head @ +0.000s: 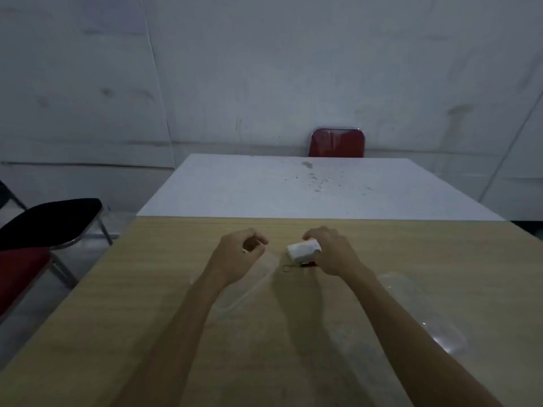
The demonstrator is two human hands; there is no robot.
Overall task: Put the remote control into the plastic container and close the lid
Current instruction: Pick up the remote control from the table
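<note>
My right hand (332,251) grips a small white remote control (301,250) just above the wooden table (152,304). Beneath the remote lie a small red-and-black item and a thin key ring (286,268). A clear plastic container (249,284) lies on the table under and beside my left hand (239,255); that hand hovers over the container's far end, fingers curled, and whether they touch its rim is unclear. The clear lid (423,312) rests flat on the table to the right of my right forearm.
A white table (308,189) abuts the wooden one on its far side. A red chair (336,142) stands behind it against the wall. At the left stand a black-seated chair (50,221) and a red seat (20,268).
</note>
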